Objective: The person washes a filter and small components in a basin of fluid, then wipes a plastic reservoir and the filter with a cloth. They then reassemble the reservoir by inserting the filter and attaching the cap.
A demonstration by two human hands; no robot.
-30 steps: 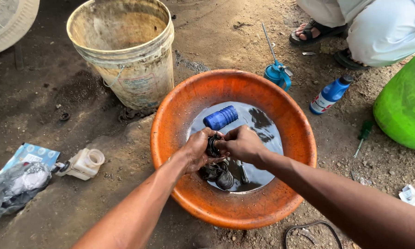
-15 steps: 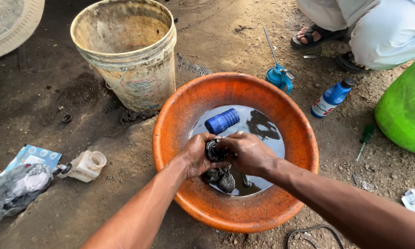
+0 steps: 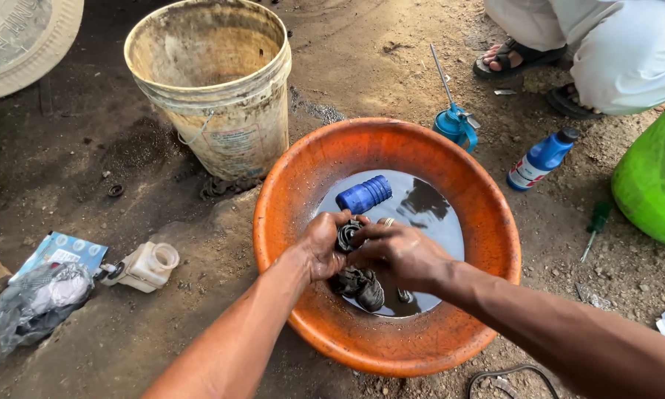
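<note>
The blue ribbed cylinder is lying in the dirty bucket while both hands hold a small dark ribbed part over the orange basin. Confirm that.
Not quite. The head view shows the blue ribbed cylinder lying in the orange basin, in the dark liquid, not in the dirty bucket. The left hand and right hand do hold the small dark ribbed part over that basin.

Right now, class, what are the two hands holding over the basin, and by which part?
Both the left hand and the right hand grip a small dark ribbed part by its sides, above the liquid in the orange basin.

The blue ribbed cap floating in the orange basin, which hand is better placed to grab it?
Probably the right hand: its fingers lie just below the blue cap, while the left hand cradles the dark ribbed part.
</note>
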